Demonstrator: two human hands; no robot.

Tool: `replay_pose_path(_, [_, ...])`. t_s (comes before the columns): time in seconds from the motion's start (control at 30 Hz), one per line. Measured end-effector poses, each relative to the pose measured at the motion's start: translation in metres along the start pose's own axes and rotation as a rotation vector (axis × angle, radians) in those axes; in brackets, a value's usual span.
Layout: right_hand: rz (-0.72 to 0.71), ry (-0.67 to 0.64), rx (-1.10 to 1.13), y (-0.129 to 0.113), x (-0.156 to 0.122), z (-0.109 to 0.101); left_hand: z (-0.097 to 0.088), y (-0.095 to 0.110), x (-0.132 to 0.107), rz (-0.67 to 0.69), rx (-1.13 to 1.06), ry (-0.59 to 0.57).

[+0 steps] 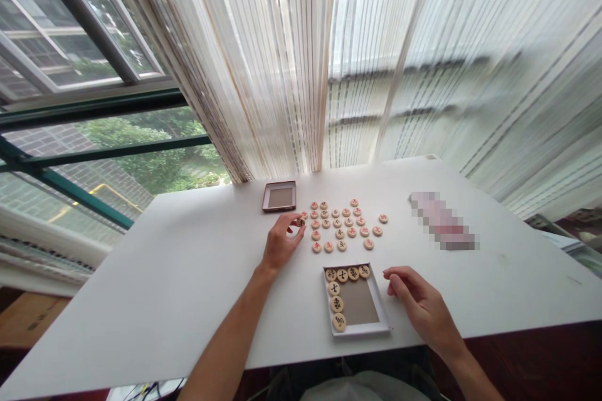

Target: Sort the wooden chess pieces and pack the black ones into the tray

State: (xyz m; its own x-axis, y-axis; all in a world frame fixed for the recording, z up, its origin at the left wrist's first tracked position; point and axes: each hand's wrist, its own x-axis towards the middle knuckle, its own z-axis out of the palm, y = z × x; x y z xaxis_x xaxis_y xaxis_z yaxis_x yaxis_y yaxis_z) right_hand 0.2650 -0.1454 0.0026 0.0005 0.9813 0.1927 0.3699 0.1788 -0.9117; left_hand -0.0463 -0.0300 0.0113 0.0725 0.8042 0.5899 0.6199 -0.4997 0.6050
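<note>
My left hand [281,241] is at the left edge of a group of round wooden Chinese chess pieces [337,223], with thumb and fingers closed on one chess piece [301,223]. Most pieces in the group have red characters, some black. Nearer to me lies a shallow white-rimmed box [383,319]. Inside it, black-marked pieces [337,304] form a row along the far side and a column down the left side. Just right of the box, my right hand [421,307] rests with its fingers curled together; no piece shows in it.
A dark-edged box lid [279,197] lies behind my left hand. A blurred-out pinkish item [442,220] is at the right on the white table [188,269]. Striped curtains [291,62] hang along the table's back edge, by a window at left.
</note>
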Motion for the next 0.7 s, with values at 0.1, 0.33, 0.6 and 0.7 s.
replay_pose_path(0.1, [0.017,0.021,0.028,-0.002,0.006,0.0,0.002,0.01,0.0,-0.02,-0.135,0.042])
replay_pose_path(0.33, [-0.078,0.022,0.027,-0.012,0.027,0.009,0.01,0.02,-0.008,-0.06,-0.222,0.013])
replay_pose_path(0.6, [-0.322,-0.071,-0.026,-0.043,0.089,0.015,0.013,0.025,0.001,-0.291,-0.521,-0.107])
replay_pose_path(0.7, [-0.397,-0.098,-0.014,-0.049,0.112,0.026,0.017,0.041,0.01,-0.315,-0.66,-0.188])
